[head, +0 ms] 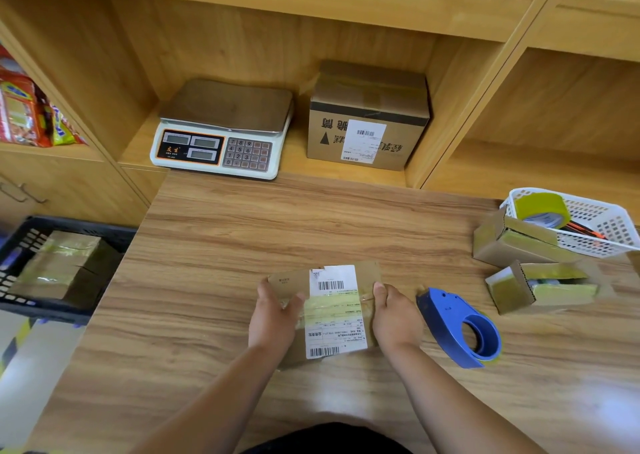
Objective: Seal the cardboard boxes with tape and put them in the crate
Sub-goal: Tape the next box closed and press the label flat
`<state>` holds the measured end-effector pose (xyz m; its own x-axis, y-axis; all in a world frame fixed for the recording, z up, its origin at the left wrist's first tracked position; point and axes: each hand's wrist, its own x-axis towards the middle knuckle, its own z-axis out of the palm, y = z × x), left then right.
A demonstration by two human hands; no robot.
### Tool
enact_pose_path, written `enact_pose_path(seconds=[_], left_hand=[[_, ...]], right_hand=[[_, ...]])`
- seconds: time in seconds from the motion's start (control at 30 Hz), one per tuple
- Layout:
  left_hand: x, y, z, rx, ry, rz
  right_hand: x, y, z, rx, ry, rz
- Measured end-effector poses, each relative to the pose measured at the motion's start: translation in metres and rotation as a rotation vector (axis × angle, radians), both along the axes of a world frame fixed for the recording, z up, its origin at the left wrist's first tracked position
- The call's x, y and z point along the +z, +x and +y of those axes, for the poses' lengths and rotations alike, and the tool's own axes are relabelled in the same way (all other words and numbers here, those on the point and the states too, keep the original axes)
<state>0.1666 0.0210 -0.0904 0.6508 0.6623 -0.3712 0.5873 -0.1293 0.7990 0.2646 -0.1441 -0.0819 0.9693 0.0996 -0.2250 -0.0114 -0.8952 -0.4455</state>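
Cardboard box point(332, 306) sits near-centre on the table point(207, 263): flat, brown, white barcode label on top with a yellowish tape band across it. Left hand point(273, 318) and right hand point(394, 315) clamp its left and right edges, thumbs on top. Fingers hidden behind the hands, label print too small to read, black crate point(79, 224) at left cut off by the frame, taped box point(55, 263) inside.

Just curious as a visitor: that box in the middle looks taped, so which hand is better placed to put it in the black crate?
Probably the left hand: it grips the box, and the crate sits beyond the table's left edge, far from the right hand.
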Motion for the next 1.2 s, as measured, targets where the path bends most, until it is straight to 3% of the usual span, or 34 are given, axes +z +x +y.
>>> enact_pose_path(seconds=[0.4,0.9,1.0,1.1,1.2], left_hand=[[0.002,-0.001,-0.001,0.004,0.031,0.029],[0.015,-0.011,-0.009,0.017,0.043,-0.004],[0.026,-0.002,-0.007,0.026,0.075,-0.064],[0.047,0.009,0.002,0.100,0.015,-0.285],[0.071,0.019,0.013,0.036,0.010,-0.456]], right_hand=[[0.006,-0.014,-0.011,-0.052,0.326,0.058],[0.059,-0.016,0.005,-0.011,0.322,-0.202],[0.074,-0.009,0.009,0.169,0.394,-0.408],[0.081,-0.009,0.011,0.414,0.345,-0.561],[0.076,-0.014,0.010,0.538,0.330,-0.654]])
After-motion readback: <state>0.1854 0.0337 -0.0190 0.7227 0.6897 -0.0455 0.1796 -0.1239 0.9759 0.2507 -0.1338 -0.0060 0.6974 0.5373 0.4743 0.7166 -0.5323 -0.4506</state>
